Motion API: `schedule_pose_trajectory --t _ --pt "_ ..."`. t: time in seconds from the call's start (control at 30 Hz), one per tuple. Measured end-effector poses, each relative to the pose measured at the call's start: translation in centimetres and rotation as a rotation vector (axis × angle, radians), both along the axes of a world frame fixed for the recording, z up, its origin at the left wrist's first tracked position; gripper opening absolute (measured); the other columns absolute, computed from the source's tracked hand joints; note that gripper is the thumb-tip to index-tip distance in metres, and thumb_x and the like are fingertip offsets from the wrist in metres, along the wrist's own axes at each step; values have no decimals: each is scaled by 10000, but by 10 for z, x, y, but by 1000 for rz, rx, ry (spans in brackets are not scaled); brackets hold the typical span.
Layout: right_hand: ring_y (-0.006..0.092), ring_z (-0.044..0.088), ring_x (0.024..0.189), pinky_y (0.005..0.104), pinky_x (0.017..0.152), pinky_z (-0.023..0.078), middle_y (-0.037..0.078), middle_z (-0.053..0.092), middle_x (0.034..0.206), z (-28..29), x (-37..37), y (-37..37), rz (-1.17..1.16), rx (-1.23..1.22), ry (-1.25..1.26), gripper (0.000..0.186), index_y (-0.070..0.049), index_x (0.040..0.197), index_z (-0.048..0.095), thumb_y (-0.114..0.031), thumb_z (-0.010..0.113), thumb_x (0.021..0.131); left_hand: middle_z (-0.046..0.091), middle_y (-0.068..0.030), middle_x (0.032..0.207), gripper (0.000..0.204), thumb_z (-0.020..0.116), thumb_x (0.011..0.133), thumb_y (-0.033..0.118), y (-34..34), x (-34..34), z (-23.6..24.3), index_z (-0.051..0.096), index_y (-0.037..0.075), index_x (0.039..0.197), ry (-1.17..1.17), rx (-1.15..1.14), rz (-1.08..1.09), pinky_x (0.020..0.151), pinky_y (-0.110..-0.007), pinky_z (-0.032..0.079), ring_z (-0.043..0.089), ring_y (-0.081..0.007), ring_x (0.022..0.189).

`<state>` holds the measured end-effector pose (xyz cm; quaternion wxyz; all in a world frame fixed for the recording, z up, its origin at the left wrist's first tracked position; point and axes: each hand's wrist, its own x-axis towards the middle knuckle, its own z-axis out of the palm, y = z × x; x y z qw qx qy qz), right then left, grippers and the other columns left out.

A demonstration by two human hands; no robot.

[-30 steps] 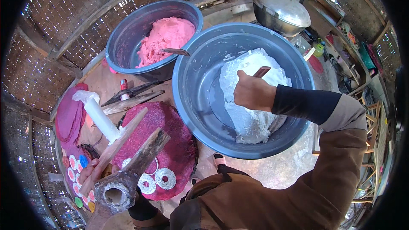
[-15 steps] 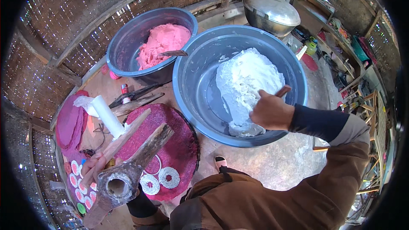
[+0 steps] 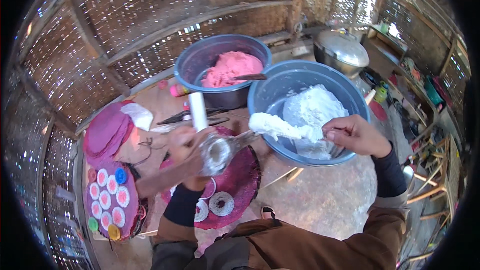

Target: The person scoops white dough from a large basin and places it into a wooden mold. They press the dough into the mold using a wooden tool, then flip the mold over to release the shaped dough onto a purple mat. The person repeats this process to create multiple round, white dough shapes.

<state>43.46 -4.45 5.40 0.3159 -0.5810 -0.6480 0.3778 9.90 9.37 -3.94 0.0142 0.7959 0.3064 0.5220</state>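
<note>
Here, status per head view:

- L hand (image 3: 187,142): fingers wrapped shut round a press tube (image 3: 216,152), open mouth up, held tilted just over the pink mat (image 3: 240,180). Motion blur; exact finger positions cannot be told.
- R hand (image 3: 356,135): fingers closed on a spoon handle (image 3: 332,132); most of the spoon is hidden under its load.
- White dough (image 3: 277,126): long lump riding out from R fingertips toward L fingers, its tip just beside the tube mouth, over the rim of the blue basin (image 3: 260,95).
- Rest of the white dough sits in the basin under R hand. Pink dough (image 3: 231,67) lies in the far basin, well apart from both hands.
- Dough rings (image 3: 221,203) lie on the mat below L wrist.
- Risk 1: lump overhangs the spoon; a jolt or tilt prob. drops it on the mat or rings.
- Risk 2: tube is tilted and moving; misaligned mouth would smear dough on rim and L fingers.
- Risk 3: lump looks wider than the mouth; forcing it may shed pieces.
</note>
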Motion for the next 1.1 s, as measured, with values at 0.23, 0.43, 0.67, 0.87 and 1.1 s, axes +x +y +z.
schedule_pose_trajectory --t 0.23,0.43,0.67,0.87,1.1 --pt "23 443 608 197 533 372 -39 546 691 -6 -70 21 188 -141 175 247 1 988 636 -222 563 913 599 -95 907 373 740 707 220 -13 2 15 544 52 976 -103 -133 -64 759 -341 462 584 -222 842" --pt "162 564 586 330 538 405 24 575 654 11 -140 27 25 645 -922 199 -65 941 632 -216 586 818 547 -56 847 362 654 793 291 -19 -7 18 426 40 919 -290 -365 -71 650 -321 470 571 -187 745" --pt "111 525 589 300 559 346 -1 467 683 -24 -194 -6 -117 1002 -1131 293 -44 992 570 -157 535 723 559 -77 795 328 671 731 274 -9 -19 27 522 58 927 -5 -79 301 669 -373 428 557 -237 809" --pt "176 529 491 317 517 340 -7 569 642 -5 -159 -37 -345 803 -907 227 -137 984 631 -175 649 761 609 -106 934 337 667 762 166 2 -36 22 557 28 1049 -168 26 230 775 -375 468 597 -248 872" --pt "226 566 512 345 474 374 51 621 676 -72 -195 0 -520 870 -370 132 -132 945 643 -169 625 819 580 -124 1062 390 718 698 121 0 0 -8 559 23 1039 -487 20 269 848 -386 432 548 -242 985"
